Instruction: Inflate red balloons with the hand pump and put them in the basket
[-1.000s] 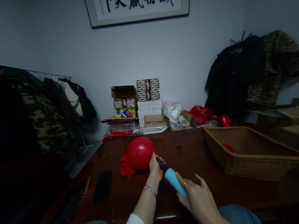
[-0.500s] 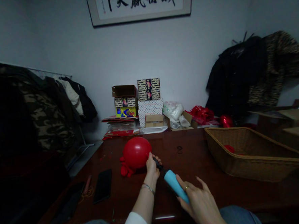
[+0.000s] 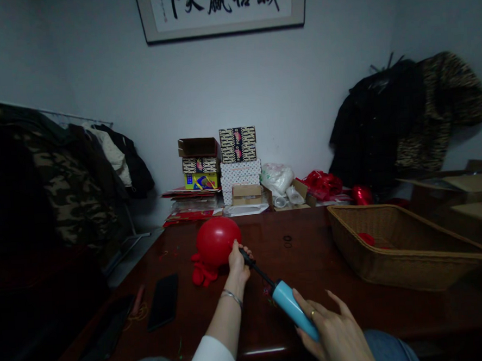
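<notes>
A round, inflated red balloon (image 3: 217, 243) sits over the table, with several limp red balloons (image 3: 202, 272) lying beside and partly under it. My left hand (image 3: 238, 261) is closed around the balloon's neck and the black nozzle end of a hand pump (image 3: 290, 303); the join itself is hidden by my fingers. My right hand (image 3: 334, 327), wearing a ring, grips the pump's light blue barrel, some fingers lifted off it. Between the two hands a thin black rod (image 3: 263, 274) shows, drawn out of the barrel.
To the right stands a wicker basket (image 3: 409, 265) with a few red pieces inside. A dark phone (image 3: 163, 302) and a black flat item (image 3: 105, 330) lie at left. Two small black rings (image 3: 288, 241) rest mid-table. Stacked boxes (image 3: 240, 175) line the back edge.
My right hand has drawn the blue barrel back toward me and to the right, so the black rod now shows. My left hand still holds the balloon's neck.
</notes>
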A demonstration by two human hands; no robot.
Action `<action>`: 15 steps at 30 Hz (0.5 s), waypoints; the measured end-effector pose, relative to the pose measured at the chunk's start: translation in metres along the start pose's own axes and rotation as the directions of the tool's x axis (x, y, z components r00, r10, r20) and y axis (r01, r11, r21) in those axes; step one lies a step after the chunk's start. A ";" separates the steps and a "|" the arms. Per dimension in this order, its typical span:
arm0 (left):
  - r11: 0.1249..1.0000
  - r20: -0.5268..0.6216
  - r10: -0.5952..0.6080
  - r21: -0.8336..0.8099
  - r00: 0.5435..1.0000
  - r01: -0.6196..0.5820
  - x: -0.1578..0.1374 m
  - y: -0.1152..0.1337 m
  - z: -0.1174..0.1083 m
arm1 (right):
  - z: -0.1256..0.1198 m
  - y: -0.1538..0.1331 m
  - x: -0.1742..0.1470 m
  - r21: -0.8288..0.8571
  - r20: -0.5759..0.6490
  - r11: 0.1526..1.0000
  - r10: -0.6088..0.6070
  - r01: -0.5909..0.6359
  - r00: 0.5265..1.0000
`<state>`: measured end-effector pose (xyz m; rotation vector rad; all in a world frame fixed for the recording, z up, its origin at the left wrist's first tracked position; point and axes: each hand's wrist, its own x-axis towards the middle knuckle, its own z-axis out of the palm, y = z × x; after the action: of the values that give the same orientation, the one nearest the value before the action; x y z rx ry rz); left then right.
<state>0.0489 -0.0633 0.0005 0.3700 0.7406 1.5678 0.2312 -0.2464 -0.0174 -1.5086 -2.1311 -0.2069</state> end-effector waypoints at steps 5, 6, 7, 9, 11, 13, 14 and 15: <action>1.000 0.038 0.013 0.022 0.999 -0.014 -0.008 -0.007 0.000 | 0.001 -0.013 0.024 -0.001 0.032 0.999 0.051 -0.051 0.998; 1.000 0.036 0.007 0.027 0.999 -0.008 -0.010 -0.009 0.000 | 0.002 -0.015 0.030 -0.008 0.040 0.999 0.054 -0.053 0.998; 1.000 0.033 0.002 0.031 0.999 -0.003 -0.012 -0.011 0.001 | 0.003 -0.018 0.036 -0.018 0.050 0.998 0.059 -0.058 0.997; 0.999 0.016 0.000 0.041 1.000 0.000 -0.015 -0.013 0.002 | 0.005 -0.021 0.046 -0.034 0.070 0.997 0.065 -0.062 0.995; 0.999 -0.005 0.009 0.052 1.000 -0.008 -0.015 -0.013 0.002 | 0.008 -0.024 0.052 -0.042 0.079 0.997 0.069 -0.066 0.994; 0.998 -0.019 0.019 0.065 1.000 -0.018 -0.014 -0.012 0.001 | 0.011 -0.026 0.054 -0.040 0.077 0.997 0.065 -0.063 0.995; 0.997 -0.025 0.021 0.071 0.999 -0.019 -0.013 -0.012 0.001 | 0.012 -0.027 0.053 -0.036 0.073 0.998 0.062 -0.059 0.995; 0.997 -0.025 0.021 0.076 0.999 -0.019 -0.012 -0.011 -0.001 | 0.013 -0.027 0.051 -0.031 0.068 0.998 0.058 -0.056 0.996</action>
<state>0.0590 -0.0755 -0.0049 0.4146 0.8205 1.5693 0.1893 -0.2084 0.0012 -1.6122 -2.1438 -0.1694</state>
